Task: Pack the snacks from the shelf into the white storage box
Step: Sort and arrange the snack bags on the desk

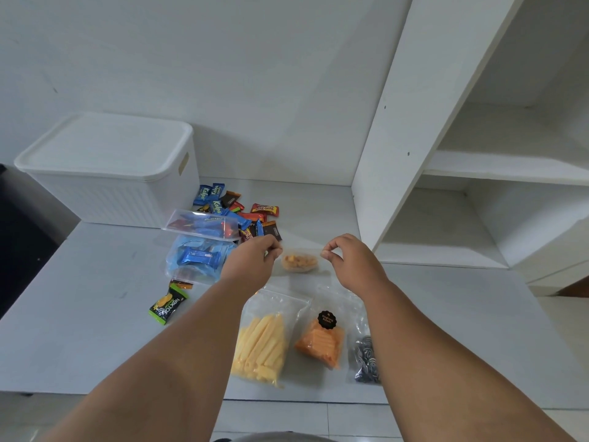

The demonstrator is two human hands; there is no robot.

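The person's left hand (255, 255) and right hand (345, 253) were held apart over the middle of the white table (95, 330). Each had its thumb and fingertips pinched on one upper corner of a small clear bag (299, 262), which held orange-yellow snack pieces and stretched between the two hands. Whether the bag's bottom touched the table could not be told. The white storage box (105, 193) stood at the far left corner of the table against the wall, with its lid (105, 145) on. Just to its right, near the far edge, lay a loose pile of wrapped chocolate bars (242, 212) in blue, red and brown. In front of the pile sat a clear tub (197, 260) holding blue packets, with a second clear piece (200, 224) leaning across its top. A green-and-black packet (168, 306) lay nearer the left side of the table, just in front of the tub. Three clear bags lay side by side along the near edge, under the forearms — yellow sticks (264, 342), orange chips (322, 341) with a black sticker, and black-and-white pieces (368, 355) partly hidden by the right forearm. The white shelf (478, 167) stood at the table's right edge.
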